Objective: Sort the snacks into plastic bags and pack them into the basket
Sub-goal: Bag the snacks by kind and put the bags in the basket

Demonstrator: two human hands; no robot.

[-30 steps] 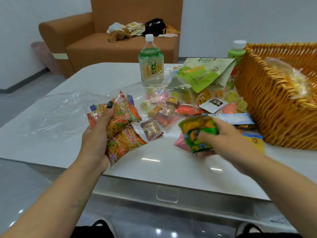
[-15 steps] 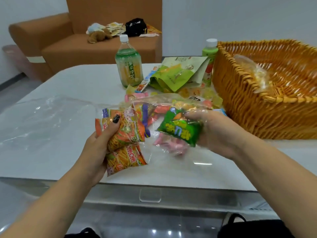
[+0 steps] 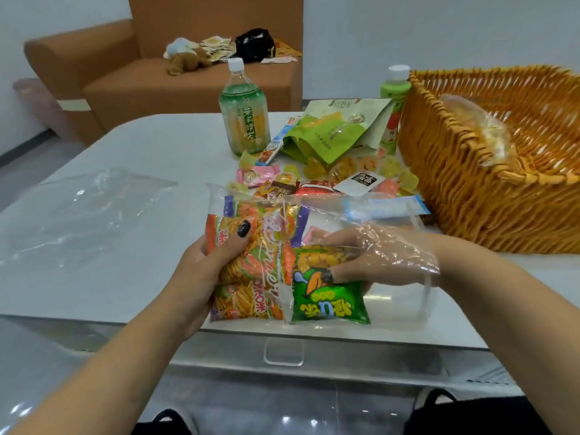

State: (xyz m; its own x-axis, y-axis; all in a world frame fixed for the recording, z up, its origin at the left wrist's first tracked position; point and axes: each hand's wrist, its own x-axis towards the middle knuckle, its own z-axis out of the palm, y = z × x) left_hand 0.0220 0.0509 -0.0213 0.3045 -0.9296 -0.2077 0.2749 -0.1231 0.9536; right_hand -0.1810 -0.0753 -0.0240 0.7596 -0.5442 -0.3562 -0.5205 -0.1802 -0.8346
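Left hand (image 3: 201, 271) at the near table (image 3: 141, 152) edge, thumb and fingers clamped on the orange snack packets (image 3: 251, 265) through the clear plastic bag (image 3: 392, 211); right hand (image 3: 386, 259) reaching inside the bag's open mouth, wrapped in its film, fingers pinching the green snack packet (image 3: 329, 302) just beside the orange ones; more loose snacks (image 3: 314, 180) scattered on the table behind the bag, near a green pouch (image 3: 326, 136) and two bottles (image 3: 244, 114); wicker basket (image 3: 470, 183) standing at the right, apart from the hands, with a filled clear bag (image 3: 480, 127) lying inside; a second flat plastic bag (image 3: 81, 211) spread out at the left; brown sofa (image 3: 125, 76) beyond the table.
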